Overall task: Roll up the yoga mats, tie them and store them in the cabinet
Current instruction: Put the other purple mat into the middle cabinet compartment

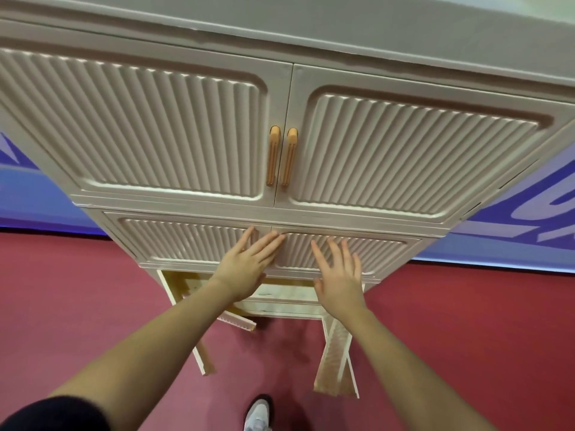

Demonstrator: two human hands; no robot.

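Observation:
A tall cream cabinet (311, 216) with ribbed door panels fills the view. Its upper pair of doors is closed, with two orange handles (281, 157) at the middle seam. The middle pair of doors (193, 241) is also closed. My left hand (245, 265) lies flat with spread fingers at the seam of the middle doors. My right hand (339, 275) is flat and spread on the right middle door. Both hands hold nothing. The bottom doors (334, 353) hang open below my arms. No yoga mat is in view.
A dark red carpet floor (77, 306) runs under and around the cabinet. A blue and purple wall banner (529, 219) stands behind it on both sides. My grey shoe (258, 415) shows at the bottom, close to the open right bottom door.

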